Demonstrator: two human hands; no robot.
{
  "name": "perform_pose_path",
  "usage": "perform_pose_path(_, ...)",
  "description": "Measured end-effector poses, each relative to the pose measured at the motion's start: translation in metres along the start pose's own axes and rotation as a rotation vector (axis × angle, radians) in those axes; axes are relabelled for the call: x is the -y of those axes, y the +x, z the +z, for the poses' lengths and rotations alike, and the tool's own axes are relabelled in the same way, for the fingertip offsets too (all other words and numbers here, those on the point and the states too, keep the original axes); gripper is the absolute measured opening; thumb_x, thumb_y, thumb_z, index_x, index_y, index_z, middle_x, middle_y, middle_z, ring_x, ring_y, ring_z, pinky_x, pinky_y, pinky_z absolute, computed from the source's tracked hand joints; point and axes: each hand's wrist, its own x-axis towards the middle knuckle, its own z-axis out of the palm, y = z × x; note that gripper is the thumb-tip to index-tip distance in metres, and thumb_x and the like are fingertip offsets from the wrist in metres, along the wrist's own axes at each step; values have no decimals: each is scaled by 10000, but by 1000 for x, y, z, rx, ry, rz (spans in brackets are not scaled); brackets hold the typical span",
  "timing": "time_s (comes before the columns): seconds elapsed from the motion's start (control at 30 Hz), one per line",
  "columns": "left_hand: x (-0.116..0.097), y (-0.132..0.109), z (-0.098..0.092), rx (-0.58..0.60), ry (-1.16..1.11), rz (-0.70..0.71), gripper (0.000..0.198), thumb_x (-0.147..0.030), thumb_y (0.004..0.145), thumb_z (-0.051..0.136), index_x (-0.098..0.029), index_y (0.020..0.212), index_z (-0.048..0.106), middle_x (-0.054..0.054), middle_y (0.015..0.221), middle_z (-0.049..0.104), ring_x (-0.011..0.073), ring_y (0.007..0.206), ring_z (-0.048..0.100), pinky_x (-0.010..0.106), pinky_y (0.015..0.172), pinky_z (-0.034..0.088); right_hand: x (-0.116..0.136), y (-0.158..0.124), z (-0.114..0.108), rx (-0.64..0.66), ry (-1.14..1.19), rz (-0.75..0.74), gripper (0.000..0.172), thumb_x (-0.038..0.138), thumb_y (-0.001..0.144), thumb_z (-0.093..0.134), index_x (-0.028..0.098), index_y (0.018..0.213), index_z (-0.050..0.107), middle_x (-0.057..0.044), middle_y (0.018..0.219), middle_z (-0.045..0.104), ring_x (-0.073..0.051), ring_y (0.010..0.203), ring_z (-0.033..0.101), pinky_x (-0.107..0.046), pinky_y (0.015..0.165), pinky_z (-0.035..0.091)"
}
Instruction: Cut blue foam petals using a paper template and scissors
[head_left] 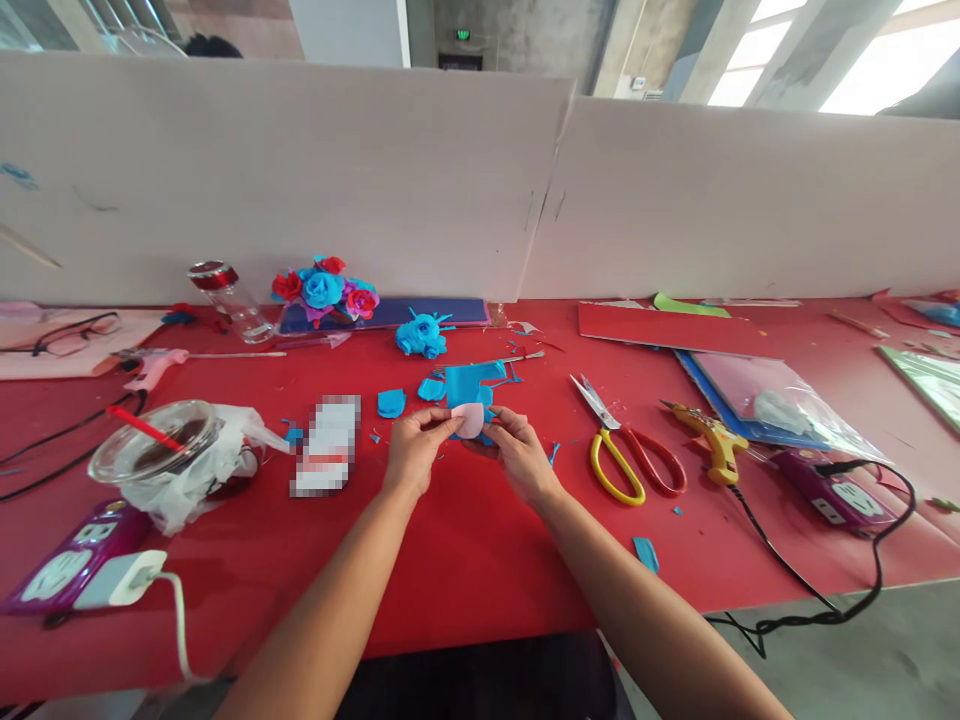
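My left hand [412, 450] pinches a small pale pink piece of paper [471, 421] with a rounded edge, between thumb and fingers. At its right side my right hand [523, 458] is closed, with blue paper [488, 440] showing at its fingertips; the fingers partly hide it. Just beyond both hands lies a larger sheet of blue crepe paper [466, 383]. Cut blue petal pieces [391, 403] rest to the left of it. Scissors [622, 440] with one yellow and one red handle lie partly spread to the right of my right hand.
Blue paper roses [422, 334] and a mixed paper bouquet [324, 290] are farther back. On the left stand a drink cup [161, 450], a glass bottle [232, 302] and a pink glue gun [157, 368]. A yellow glue gun [712, 440] and a corded power strip [836, 490] lie right.
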Motion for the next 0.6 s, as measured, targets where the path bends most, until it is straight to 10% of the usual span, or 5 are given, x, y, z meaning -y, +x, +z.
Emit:
perform_pose_path(0.4,-2,-6,5,32,-122,46,308,-213,549,811,-196,819,663,-16,733,680,131,721,611,248,712,454,-4,1,-2,-62,-125,2,343,444,689,728,181,895,653,-14,762,697,-178,697,662,-347,688,559)
perform_pose_path(0.6,-6,-8,3,340,-177,-198,307,-282,594,801,-150,858,716,67,842,728,184,800,650,297,776,465,-5,0,-8,-17,-226,-27,344,458,708,698,192,895,586,13,669,656,-138,534,614,-278,561,509)
